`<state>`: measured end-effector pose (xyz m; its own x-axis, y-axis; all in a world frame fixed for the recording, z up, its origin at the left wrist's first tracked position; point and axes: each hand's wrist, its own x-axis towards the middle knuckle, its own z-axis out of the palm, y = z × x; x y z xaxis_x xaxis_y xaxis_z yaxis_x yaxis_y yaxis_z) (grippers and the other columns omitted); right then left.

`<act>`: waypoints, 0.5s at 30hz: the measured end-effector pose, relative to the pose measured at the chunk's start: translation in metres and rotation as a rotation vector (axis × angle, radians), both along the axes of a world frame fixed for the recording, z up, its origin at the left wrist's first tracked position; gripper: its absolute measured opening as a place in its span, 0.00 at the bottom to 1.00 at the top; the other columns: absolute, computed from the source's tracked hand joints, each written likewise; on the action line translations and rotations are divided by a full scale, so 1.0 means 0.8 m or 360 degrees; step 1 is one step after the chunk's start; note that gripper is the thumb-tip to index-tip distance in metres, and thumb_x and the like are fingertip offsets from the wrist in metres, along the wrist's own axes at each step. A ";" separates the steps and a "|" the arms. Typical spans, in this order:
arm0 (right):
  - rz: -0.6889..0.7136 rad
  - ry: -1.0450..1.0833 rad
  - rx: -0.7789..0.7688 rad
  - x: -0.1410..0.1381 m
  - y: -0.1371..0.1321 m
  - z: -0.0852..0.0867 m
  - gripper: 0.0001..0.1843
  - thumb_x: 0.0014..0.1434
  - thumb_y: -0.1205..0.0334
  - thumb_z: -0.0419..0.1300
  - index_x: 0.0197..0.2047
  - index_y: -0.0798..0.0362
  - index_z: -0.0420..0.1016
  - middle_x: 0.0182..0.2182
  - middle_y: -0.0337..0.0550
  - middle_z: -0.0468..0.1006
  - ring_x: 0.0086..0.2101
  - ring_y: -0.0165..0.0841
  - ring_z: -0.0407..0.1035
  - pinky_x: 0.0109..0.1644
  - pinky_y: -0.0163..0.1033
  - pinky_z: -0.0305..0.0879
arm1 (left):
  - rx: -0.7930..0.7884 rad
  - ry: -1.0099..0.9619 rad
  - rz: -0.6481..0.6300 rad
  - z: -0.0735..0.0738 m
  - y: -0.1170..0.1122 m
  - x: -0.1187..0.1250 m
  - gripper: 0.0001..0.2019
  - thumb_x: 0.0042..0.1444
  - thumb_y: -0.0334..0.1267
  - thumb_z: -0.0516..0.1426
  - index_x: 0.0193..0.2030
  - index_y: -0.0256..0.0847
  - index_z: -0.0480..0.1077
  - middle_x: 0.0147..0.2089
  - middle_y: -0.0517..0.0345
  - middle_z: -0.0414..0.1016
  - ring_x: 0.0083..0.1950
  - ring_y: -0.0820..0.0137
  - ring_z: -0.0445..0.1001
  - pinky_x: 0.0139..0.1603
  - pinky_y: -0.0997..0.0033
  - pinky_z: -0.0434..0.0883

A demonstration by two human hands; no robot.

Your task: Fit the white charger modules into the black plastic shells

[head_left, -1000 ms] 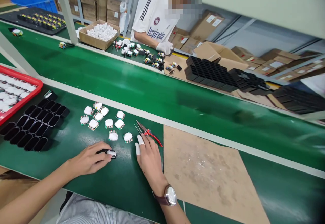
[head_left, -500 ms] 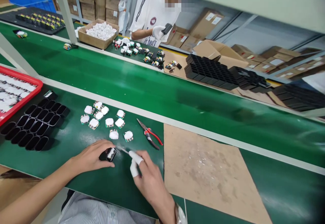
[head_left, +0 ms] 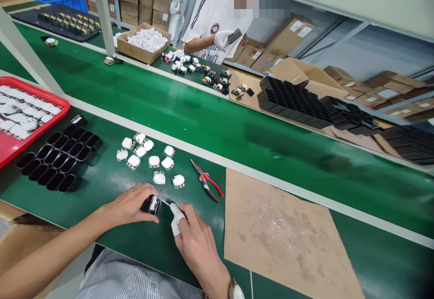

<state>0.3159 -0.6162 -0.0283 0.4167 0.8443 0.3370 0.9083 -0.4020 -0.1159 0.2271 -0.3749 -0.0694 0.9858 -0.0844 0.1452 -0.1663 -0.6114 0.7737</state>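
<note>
Far to the left of the pliers [head_left: 205, 177], which lie on the green worktop [head_left: 159, 241] with their tips turned away, a red tray [head_left: 64, 104] holds rows of white-topped pieces. Less far left of the pliers, open black housings [head_left: 61, 156] stand upright, packed side by side. Beyond and left of the pliers, across the green belt [head_left: 162, 95], a carton [head_left: 135, 54] is heaped with small white parts [head_left: 147, 38]. The left hand [head_left: 130, 205], left of the pliers and nearer the body, has thumb and fingers curved round one black case [head_left: 154, 205], pinching it from both sides; the open end shows a white and dark filling. White-topped circuit boards [head_left: 154, 161] lie loosely scattered just left of the pliers. The right hand [head_left: 198, 233], on the near side of the pliers, pinches a thin metal tool [head_left: 165, 201] between fingertips in white covers [head_left: 176, 222] — its tip is at the case's rim, though I cannot tell whether they touch. Beyond the pliers, across the belt, a co-worker's gloved hand [head_left: 223, 40] holds a dark piece [head_left: 234, 35]. Just right of the pliers a stained brown sheet [head_left: 288, 235] lies flat — and farther off that way stand rows of black containers [head_left: 291, 104].
</note>
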 end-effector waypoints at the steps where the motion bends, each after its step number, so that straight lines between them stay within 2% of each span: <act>1: 0.0000 -0.0005 -0.0018 0.000 0.001 0.001 0.14 0.59 0.78 0.49 0.36 0.51 0.69 0.41 0.50 0.75 0.29 0.35 0.69 0.30 0.40 0.65 | -0.0008 0.0008 0.0003 0.001 0.000 0.000 0.27 0.59 0.53 0.70 0.57 0.45 0.67 0.53 0.52 0.77 0.53 0.57 0.79 0.54 0.57 0.76; 9: 0.0070 -0.0063 -0.0105 0.004 0.008 0.011 0.11 0.55 0.78 0.55 0.33 0.50 0.69 0.40 0.48 0.76 0.31 0.35 0.69 0.33 0.39 0.67 | 0.0003 -0.0111 -0.0046 0.005 0.001 0.000 0.26 0.62 0.50 0.68 0.61 0.44 0.67 0.56 0.48 0.78 0.57 0.55 0.79 0.58 0.54 0.76; 15: 0.0083 -0.0066 -0.0112 0.012 0.006 0.026 0.12 0.54 0.79 0.55 0.34 0.51 0.71 0.40 0.48 0.76 0.31 0.36 0.69 0.33 0.41 0.67 | 0.0039 -0.0094 -0.0052 0.003 0.001 0.000 0.26 0.64 0.49 0.67 0.63 0.44 0.66 0.58 0.47 0.77 0.59 0.54 0.78 0.59 0.53 0.76</act>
<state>0.3251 -0.6114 -0.0074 0.3587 0.8865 0.2923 0.9315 -0.3601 -0.0511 0.2270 -0.3740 -0.0671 0.9723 -0.1204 0.2004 -0.2311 -0.6237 0.7467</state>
